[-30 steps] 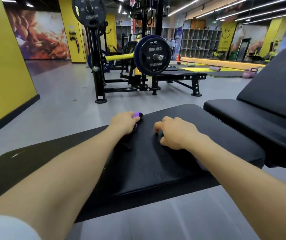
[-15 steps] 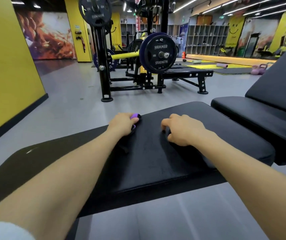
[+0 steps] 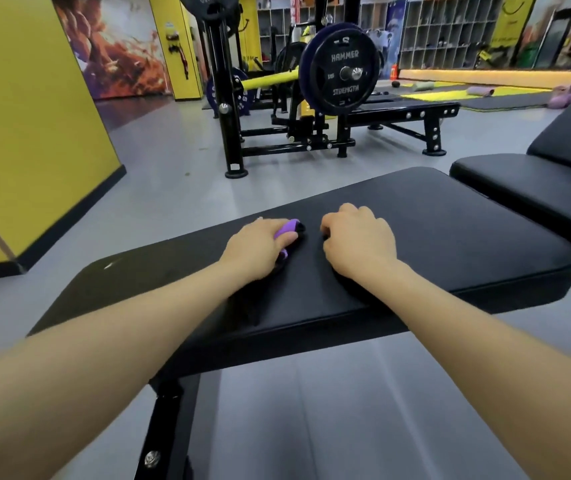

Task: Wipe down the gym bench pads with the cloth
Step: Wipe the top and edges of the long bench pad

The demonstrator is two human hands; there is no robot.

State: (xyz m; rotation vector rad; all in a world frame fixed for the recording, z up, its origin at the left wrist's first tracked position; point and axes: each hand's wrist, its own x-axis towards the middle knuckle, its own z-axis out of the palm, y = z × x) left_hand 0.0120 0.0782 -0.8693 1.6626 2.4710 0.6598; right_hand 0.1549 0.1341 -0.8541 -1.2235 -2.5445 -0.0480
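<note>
A long black bench pad (image 3: pixel 450 244) runs across the middle of the view. A dark cloth with a purple edge (image 3: pixel 289 227) lies on it. My left hand (image 3: pixel 259 245) grips the purple part, fingers curled round it. The dark part of the cloth spreads under and between my hands and is hard to tell from the pad. My right hand (image 3: pixel 360 240) sits just to the right with its fingers curled down, pinching what looks like the cloth's other edge.
A second black seat and its raised back pad (image 3: pixel 533 188) adjoin at the right. Beyond stands a black weight machine with a Hammer Strength plate (image 3: pixel 344 69). A yellow wall (image 3: pixel 31 126) rises at the left. Grey floor (image 3: pixel 159 161) surrounds the bench, whose black leg (image 3: pixel 162 434) is below.
Both hands keep the same hold and stay side by side on the pad. My view has come a little closer and shifted slightly left.
</note>
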